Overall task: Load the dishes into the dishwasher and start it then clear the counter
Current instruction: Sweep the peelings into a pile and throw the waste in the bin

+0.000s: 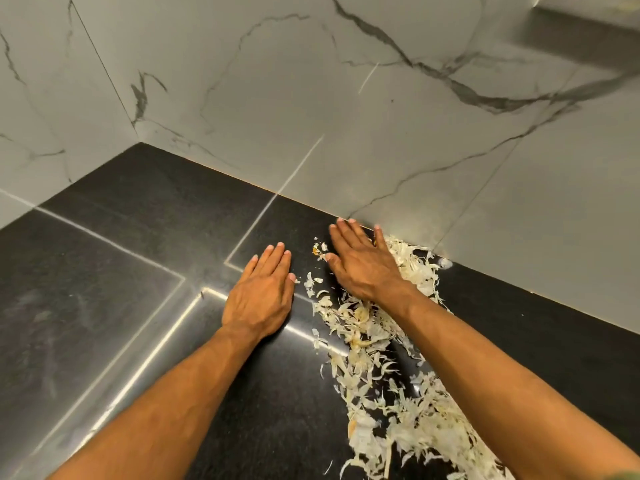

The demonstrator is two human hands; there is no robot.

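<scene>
Both flat, fingers straight, the left hand (260, 292) and right hand (363, 263) flank pale vegetable peelings (381, 375) on the black tabletop (138, 237), seemingly to gather them.

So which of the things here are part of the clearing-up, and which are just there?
Part of the job:
- pale peelings strewn on the black counter
- left hand, flat on the counter
- right hand, flat at the peelings' far end

Just there:
- marble wall
- ledge, top right
</scene>
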